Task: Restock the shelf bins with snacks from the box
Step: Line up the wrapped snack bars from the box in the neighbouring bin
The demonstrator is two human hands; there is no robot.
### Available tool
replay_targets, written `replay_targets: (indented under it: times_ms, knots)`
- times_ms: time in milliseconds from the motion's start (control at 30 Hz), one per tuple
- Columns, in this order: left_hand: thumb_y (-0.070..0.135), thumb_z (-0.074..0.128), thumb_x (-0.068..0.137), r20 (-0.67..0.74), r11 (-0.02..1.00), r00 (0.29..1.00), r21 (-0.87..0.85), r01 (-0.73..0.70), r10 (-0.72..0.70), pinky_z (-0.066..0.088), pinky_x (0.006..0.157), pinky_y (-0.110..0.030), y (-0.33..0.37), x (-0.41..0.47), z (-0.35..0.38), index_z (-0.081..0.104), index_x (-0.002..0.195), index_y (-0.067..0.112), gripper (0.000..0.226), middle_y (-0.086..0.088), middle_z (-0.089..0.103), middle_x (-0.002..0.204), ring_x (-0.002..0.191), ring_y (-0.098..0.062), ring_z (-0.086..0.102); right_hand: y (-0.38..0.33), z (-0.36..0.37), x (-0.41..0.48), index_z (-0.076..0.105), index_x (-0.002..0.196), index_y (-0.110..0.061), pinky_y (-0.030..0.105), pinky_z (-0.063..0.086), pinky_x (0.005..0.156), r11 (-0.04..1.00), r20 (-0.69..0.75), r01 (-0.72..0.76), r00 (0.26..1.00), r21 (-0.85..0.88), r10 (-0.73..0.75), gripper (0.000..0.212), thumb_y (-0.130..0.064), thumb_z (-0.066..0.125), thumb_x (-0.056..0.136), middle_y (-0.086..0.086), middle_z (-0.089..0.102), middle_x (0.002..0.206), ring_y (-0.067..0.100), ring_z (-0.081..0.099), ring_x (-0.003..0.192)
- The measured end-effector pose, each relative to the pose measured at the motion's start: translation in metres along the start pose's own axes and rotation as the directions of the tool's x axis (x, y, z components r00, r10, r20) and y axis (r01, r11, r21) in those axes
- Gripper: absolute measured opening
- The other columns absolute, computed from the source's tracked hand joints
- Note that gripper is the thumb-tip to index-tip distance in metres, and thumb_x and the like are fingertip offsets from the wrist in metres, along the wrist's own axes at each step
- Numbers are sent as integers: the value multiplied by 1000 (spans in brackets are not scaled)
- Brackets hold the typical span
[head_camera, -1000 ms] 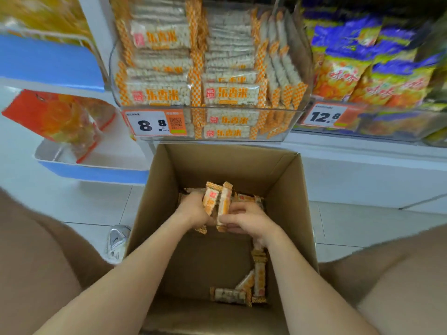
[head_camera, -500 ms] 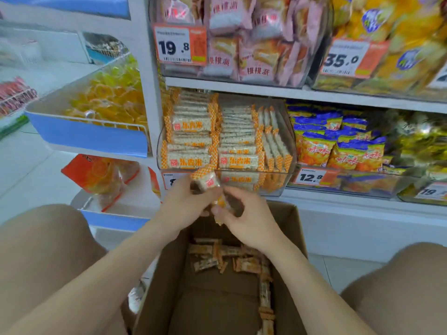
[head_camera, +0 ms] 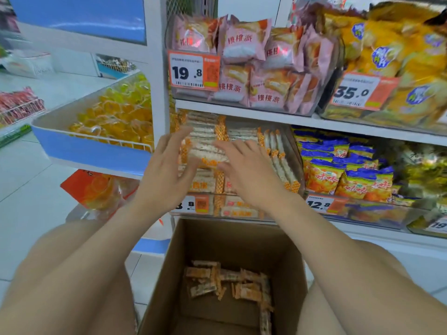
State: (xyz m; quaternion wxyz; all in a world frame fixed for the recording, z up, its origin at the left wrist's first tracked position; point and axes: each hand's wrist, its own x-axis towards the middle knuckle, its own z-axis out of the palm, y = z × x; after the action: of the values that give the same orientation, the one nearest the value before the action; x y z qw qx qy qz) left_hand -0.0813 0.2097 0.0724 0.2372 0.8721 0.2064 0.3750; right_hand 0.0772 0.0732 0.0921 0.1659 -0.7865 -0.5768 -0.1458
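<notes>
Snack shelf (head_camera: pixel 242 117) stands ahead, with the open cardboard box (head_camera: pixel 232 240) on the floor below it. A clear bin (head_camera: pixel 251 210) on the lower board holds stacked bars. The left hand (head_camera: pixel 164 175) and right hand (head_camera: pixel 244 175), fingers straight and spread, press a bundle of bars (head_camera: pixel 208 151) between them at the bin. Loose bars (head_camera: pixel 227 284) lie in the bottom of the box.

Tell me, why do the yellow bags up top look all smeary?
Head view: the yellow bags at top right are streaked by motion blur, probably from the camera moving; the fingers of the left hand and right hand are soft too; the 19.8 price tag reads sharp.
</notes>
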Motion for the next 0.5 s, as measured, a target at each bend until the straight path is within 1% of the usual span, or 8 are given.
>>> replay_targets:
  times_ms: [67,100,167,200,300,400,433,500]
  knots:
    - [30,58,105,44,993,998,115,-38,33,45,105,-38,-8,10,5,54,146,21,42,0,51,143,129,-21,52,5,12,9,37,157,-18,46,42,103,996,-6,69,998,-48,-69,51,-29,53,109,5,55,143,29,43,129]
    - [30,59,104,46,990,999,139,-10,3,47,103,-41,-12,14,6,58,141,20,39,-1,55,139,127,-25,54,6,17,14,38,156,-15,46,43,102,994,-16,93,995,-59,-94,51,-26,55,109,8,56,142,30,44,128]
    - [29,63,101,10,987,995,133,93,-96,44,96,-37,-17,22,6,63,135,20,35,-3,61,130,123,-26,56,5,32,23,44,151,-11,45,47,100,991,-42,126,991,-52,-129,48,-19,60,106,10,56,140,29,46,125]
    - [28,65,100,-13,982,991,136,132,-132,42,94,-36,-19,25,6,64,132,20,33,-3,62,128,122,-27,56,4,41,27,47,148,-11,43,48,97,992,-53,127,990,-5,-127,45,-16,61,105,10,54,138,27,48,122]
    - [27,69,99,-31,959,985,222,175,-173,45,98,-43,-24,32,9,66,128,22,30,-5,65,128,125,-33,54,4,57,36,55,144,-21,38,50,92,981,-55,30,998,191,-20,38,-24,57,107,4,44,133,7,47,119]
    - [23,67,100,-39,934,977,287,211,-209,47,99,-49,-22,33,15,65,134,22,34,-8,60,134,127,-37,53,2,63,39,59,145,-30,40,47,100,979,-127,-98,984,176,122,43,-37,64,103,5,43,132,25,42,121]
    - [22,66,101,-52,930,974,292,224,-219,48,98,-50,-22,32,16,64,135,22,34,-8,58,136,126,-37,53,1,60,40,59,144,-30,37,45,100,966,-141,-133,976,222,167,46,-40,67,100,4,43,131,24,43,120]
    - [21,64,102,-68,920,971,309,240,-231,50,96,-50,-21,32,18,64,137,21,35,-7,54,138,125,-36,55,0,55,42,63,139,-27,25,40,92,920,-148,-185,957,345,248,48,-42,74,95,1,47,126,15,48,111]
